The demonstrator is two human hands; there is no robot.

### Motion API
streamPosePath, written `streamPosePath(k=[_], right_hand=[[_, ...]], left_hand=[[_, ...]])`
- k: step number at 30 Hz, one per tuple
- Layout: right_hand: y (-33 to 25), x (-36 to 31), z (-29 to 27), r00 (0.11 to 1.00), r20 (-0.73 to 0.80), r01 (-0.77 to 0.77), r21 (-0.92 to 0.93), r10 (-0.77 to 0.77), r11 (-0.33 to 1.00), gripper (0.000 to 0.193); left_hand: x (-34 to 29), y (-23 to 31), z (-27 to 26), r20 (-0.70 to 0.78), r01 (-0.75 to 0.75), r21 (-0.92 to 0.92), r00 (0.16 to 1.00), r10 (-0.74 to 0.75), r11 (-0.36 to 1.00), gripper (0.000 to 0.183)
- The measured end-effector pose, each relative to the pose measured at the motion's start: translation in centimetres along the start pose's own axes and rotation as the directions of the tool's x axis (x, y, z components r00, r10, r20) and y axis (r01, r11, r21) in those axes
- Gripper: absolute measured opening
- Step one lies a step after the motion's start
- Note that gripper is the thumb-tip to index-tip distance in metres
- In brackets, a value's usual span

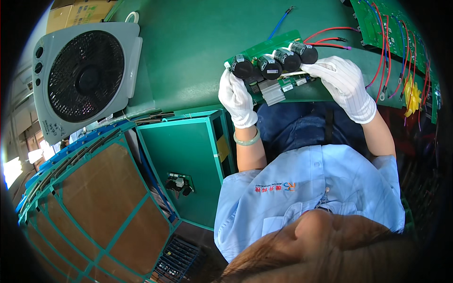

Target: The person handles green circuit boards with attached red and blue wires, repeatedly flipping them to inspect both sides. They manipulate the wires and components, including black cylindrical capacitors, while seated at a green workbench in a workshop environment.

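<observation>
A green circuit board [268,47] is held by its two ends between my gloved hands, at the near edge of the green table. Along it stands a row of several black cylindrical capacitors [271,69], with a finned silver heat sink [272,92] on the side toward me. My left hand [236,100] pinches the left end. My right hand [340,85] closes its fingers at the right end, beside a thin pale strip that I cannot identify. Red wires [330,40] and a blue wire [281,22] run out from the board's far side.
A grey box fan [87,75] stands at the left, near a cardboard box [80,15]. More wired circuit boards [373,26] and a yellow bundle [412,96] lie at the right. Below left are a green cabinet [188,141] bearing a small board [180,183] and a brown-panelled rack [99,188].
</observation>
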State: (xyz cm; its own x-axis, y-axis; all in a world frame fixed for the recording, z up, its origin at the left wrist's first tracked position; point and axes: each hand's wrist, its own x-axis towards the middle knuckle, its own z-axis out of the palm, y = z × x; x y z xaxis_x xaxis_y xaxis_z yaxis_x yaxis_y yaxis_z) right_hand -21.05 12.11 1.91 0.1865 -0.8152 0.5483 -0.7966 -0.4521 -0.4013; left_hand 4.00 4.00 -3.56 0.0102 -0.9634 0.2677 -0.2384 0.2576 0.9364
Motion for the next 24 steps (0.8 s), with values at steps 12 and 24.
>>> streamPosePath(k=[12,24], right_hand=[[0.3,-0.7,0.1,0.999,-0.037,-0.034,0.009,0.034,0.999,0.039],[2.2,-2.2,-1.8,0.987,-0.082,-0.141,-0.009,0.14,0.99,0.049]], left_hand=[[-0.3,-0.5,-0.1,-0.012,0.003,-0.098,1.0,-0.004,0.995,0.034],[1.0,0.8,-0.1,0.006,0.086,0.322,0.996,-0.093,0.943,0.031]])
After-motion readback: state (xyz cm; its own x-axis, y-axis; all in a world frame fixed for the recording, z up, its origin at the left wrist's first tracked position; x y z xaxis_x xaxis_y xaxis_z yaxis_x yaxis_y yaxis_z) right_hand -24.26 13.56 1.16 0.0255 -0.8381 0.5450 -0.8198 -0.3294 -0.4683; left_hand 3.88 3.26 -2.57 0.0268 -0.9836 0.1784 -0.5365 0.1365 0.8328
